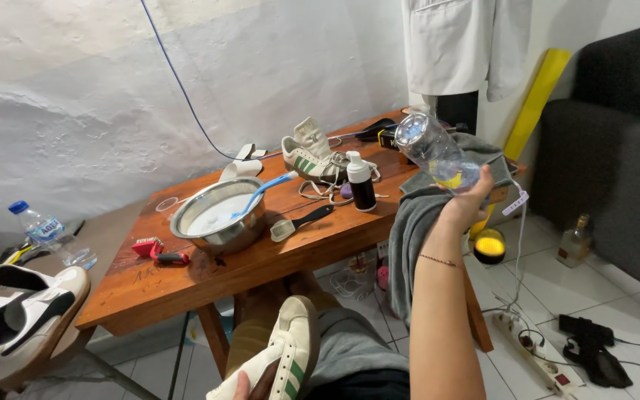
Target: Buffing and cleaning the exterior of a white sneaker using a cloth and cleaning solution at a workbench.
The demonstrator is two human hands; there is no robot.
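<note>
Nearest the lens, a cream low-top sneaker with green stripes [284,354] rests on the lap, gripped from below by the left hand [244,387]; only fingertips show at the frame's bottom edge, so how far they wrap cannot be told. Its partner, a matching cream-and-green sneaker [310,156], lies unlaced on the brown wooden table [209,278], laces loose beside it. Steel bowl of cloudy white liquid [218,215] with a blue toothbrush [262,192] stands ready, suggesting cleaning is underway, with both shoes not yet finished. Right hand [468,204] is raised, fingers closed around a clear plastic bottle [434,152], tilted, a little liquid inside, above a grey towel [418,226].
</note>
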